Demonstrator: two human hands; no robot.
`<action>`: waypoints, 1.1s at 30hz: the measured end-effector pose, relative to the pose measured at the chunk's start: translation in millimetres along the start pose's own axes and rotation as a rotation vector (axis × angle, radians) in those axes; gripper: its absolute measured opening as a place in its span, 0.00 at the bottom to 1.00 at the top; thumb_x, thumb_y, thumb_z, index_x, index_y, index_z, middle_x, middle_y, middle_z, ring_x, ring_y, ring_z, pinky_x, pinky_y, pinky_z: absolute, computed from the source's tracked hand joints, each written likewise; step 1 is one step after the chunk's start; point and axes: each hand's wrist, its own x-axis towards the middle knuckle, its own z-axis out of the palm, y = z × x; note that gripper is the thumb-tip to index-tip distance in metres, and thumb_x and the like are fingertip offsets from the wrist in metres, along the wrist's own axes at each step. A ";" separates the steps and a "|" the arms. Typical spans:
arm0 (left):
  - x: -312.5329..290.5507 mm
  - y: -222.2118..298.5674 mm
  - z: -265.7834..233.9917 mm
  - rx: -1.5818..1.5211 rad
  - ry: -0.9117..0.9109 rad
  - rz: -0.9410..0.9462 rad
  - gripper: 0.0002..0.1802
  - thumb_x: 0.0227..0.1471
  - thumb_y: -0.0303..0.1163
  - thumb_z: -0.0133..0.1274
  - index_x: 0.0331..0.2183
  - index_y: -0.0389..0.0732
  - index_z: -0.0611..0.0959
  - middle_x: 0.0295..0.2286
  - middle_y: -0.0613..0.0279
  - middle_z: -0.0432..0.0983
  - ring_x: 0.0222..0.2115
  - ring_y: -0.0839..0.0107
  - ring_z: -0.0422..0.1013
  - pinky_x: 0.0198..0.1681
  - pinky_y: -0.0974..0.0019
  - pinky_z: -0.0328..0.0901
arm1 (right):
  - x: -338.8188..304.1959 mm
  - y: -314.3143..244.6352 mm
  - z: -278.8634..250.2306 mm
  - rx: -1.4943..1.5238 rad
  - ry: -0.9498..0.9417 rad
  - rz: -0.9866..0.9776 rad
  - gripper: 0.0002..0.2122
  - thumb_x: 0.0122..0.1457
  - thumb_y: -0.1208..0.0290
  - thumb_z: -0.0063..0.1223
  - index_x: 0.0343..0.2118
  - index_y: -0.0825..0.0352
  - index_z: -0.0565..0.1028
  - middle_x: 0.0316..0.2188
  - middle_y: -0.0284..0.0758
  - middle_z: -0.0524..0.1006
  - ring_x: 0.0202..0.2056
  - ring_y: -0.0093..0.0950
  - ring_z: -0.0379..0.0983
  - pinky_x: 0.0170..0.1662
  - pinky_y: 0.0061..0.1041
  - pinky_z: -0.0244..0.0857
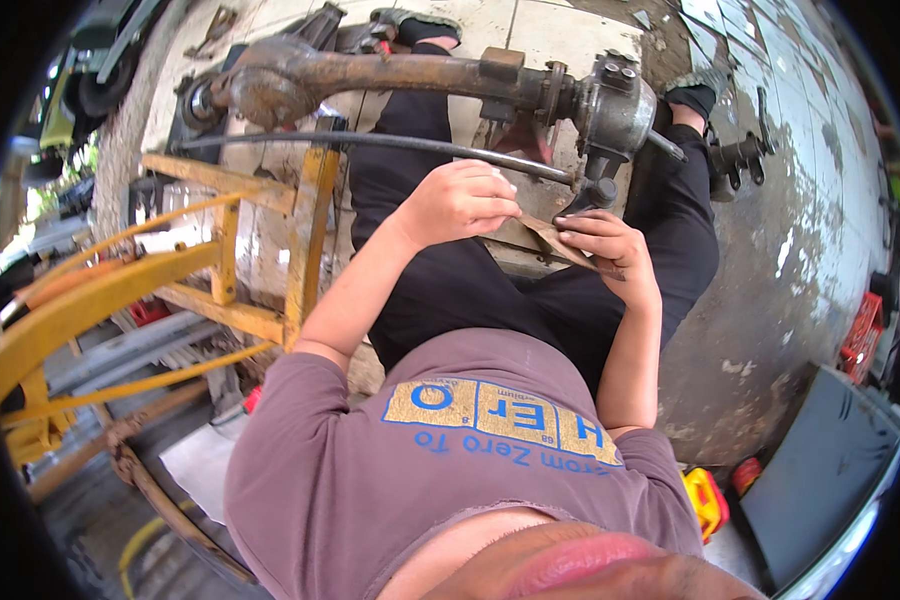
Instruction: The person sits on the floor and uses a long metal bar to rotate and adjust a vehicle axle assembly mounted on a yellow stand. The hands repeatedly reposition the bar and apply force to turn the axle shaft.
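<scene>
A flat, thin brown strip (553, 240) is stretched between my two hands; whether it is paper, card or sandpaper I cannot make out. The fingertips of my left hand (460, 207) pinch its left end. At the other end the fingers of my right hand (612, 252) are closed around it. Just beyond the strip is the ball-joint end (598, 192) of a long steel rod (440, 148). Farther off lies a rusty vehicle axle (400, 72), its rounded housing to the left and a greasy steering knuckle (615, 110) to the right, between my outstretched legs.
A yellow metal frame (312, 225) stands close on my left. Loose dark metal parts (738, 165) lie beyond my right leg. A red plastic crate (862, 338), a grey panel (820, 455) and a yellow-red object (706, 503) are at the right.
</scene>
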 end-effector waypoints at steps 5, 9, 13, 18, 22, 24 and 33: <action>1.0 -2.6 -3.6 0.056 0.049 0.141 0.10 0.52 0.31 0.67 0.39 0.51 0.91 0.42 0.72 0.85 0.45 0.68 0.83 0.54 0.59 0.78 | -15.7 9.7 5.0 0.822 0.417 0.251 0.22 0.64 0.88 0.55 0.60 0.69 0.84 0.61 0.47 0.84 0.59 0.40 0.83 0.63 0.40 0.76; 12.5 2.9 5.7 0.121 0.082 0.234 0.10 0.54 0.32 0.62 0.39 0.52 0.91 0.41 0.73 0.84 0.44 0.70 0.82 0.54 0.61 0.77 | 19.3 -14.2 8.0 -0.044 -0.142 0.188 0.34 0.60 0.71 0.75 0.69 0.72 0.76 0.71 0.47 0.75 0.70 0.39 0.74 0.70 0.39 0.69; 29.6 -14.3 11.2 0.103 0.146 0.214 0.12 0.52 0.33 0.65 0.41 0.52 0.91 0.41 0.73 0.85 0.44 0.69 0.82 0.54 0.59 0.76 | 26.5 -8.1 49.6 -0.020 0.091 0.352 0.30 0.65 0.83 0.65 0.71 0.70 0.74 0.75 0.47 0.71 0.72 0.38 0.72 0.70 0.35 0.69; 37.6 -32.2 3.2 -0.077 0.291 -0.024 0.17 0.53 0.41 0.73 0.45 0.50 0.92 0.44 0.73 0.87 0.46 0.64 0.83 0.54 0.57 0.76 | 42.9 -9.3 47.9 -0.313 0.123 0.184 0.25 0.72 0.81 0.58 0.72 0.68 0.74 0.70 0.45 0.77 0.70 0.42 0.75 0.70 0.37 0.68; -2.1 -94.5 29.3 0.112 0.197 -0.236 0.17 0.61 0.46 0.69 0.48 0.49 0.91 0.44 0.67 0.88 0.45 0.61 0.84 0.52 0.56 0.76 | 55.1 -0.6 53.7 -0.679 -0.026 0.268 0.23 0.75 0.68 0.57 0.72 0.61 0.75 0.68 0.43 0.79 0.59 0.50 0.80 0.63 0.44 0.73; -13.7 -104.4 37.7 0.172 0.149 -0.403 0.15 0.64 0.46 0.65 0.45 0.48 0.92 0.42 0.65 0.88 0.43 0.60 0.85 0.50 0.56 0.77 | 61.9 -0.4 60.1 -0.877 -0.065 0.304 0.23 0.74 0.68 0.57 0.70 0.61 0.76 0.68 0.39 0.79 0.52 0.47 0.83 0.57 0.44 0.77; -14.7 -104.5 47.6 0.174 0.012 -0.589 0.15 0.64 0.46 0.61 0.43 0.48 0.93 0.36 0.63 0.89 0.38 0.57 0.85 0.43 0.53 0.79 | 81.7 -6.3 96.1 -1.077 -0.286 0.553 0.38 0.64 0.69 0.57 0.77 0.72 0.60 0.80 0.49 0.59 0.43 0.47 0.86 0.42 0.43 0.84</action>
